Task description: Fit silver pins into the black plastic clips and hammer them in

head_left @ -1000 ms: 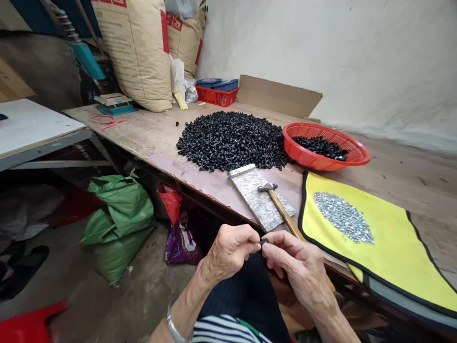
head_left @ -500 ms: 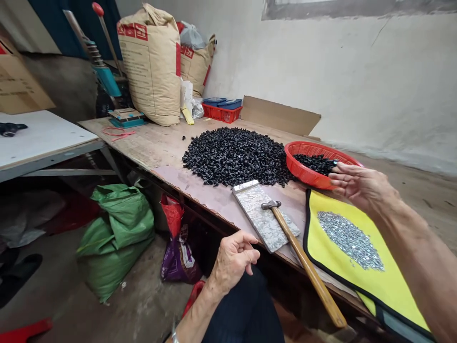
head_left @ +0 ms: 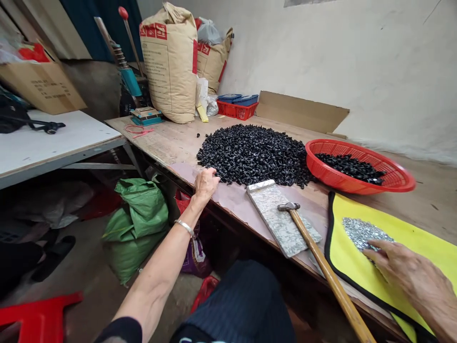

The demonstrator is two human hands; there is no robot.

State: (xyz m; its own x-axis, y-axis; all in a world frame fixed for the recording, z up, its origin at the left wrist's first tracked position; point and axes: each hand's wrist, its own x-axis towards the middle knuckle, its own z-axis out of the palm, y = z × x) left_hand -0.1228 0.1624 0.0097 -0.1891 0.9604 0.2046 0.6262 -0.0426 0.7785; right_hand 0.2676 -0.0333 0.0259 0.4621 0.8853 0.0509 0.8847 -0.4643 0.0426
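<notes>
A heap of small silvery metal pieces (head_left: 360,232) lies on a black-edged yellow mat (head_left: 421,224), its long axis slanting across the mat. The right hand (head_left: 403,269) is the nearer, its loosely spread fingers (head_left: 373,252) at the heap's lower edge. The left hand (head_left: 206,185), fingers bunched, meets a mound of black pieces (head_left: 257,155) on the wooden workbench (head_left: 160,143); any pinch is hidden. A red basket (head_left: 332,174), stone slab (head_left: 282,216) and hammer (head_left: 323,259) lie between, below a white wall (head_left: 321,47).
</notes>
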